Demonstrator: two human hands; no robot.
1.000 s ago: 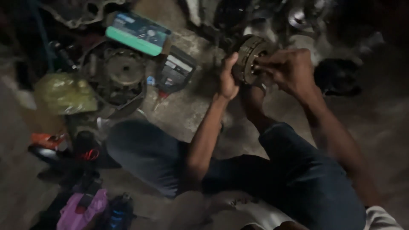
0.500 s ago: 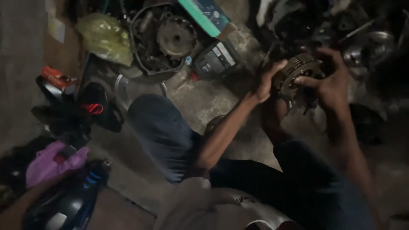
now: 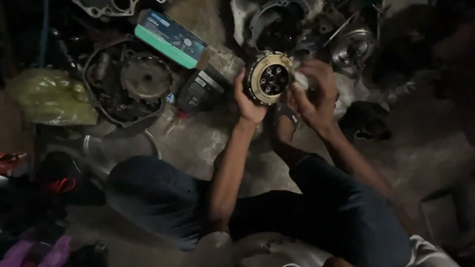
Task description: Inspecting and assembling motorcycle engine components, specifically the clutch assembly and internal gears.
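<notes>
**Round clutch assembly held in both hands above the floor**

Left hand (image 3: 249, 101): cupped under and around the left edge of the clutch assembly (image 3: 269, 77), fingers curled up on its rim, thumb side toward the near edge. Closed on the part, bearing it.

Right hand (image 3: 316, 94): at the right edge of the same part, fingers bent and gathered against the rim. Somewhat blurred; it touches the assembly, and the grip looks narrow, fingertips close together.

Clutch assembly: round, pale ring face with a dark centre and several holes, face tilted toward the camera. Held centre-far in the scene, above the concrete floor (image 3: 208, 143), between the person's knees (image 3: 153, 193) in dark trousers.

Surroundings: open engine cover (image 3: 128, 81) with a round gear lies to the left on the floor. Just beyond it, a green and dark cardboard box (image 3: 170, 39). A small dark container (image 3: 200, 89) sits between cover and left hand. Yellow plastic bag (image 3: 49, 96) at far left. More metal engine parts (image 3: 316, 34) lie far, behind the hands. Lighting dim; right side dark.
</notes>
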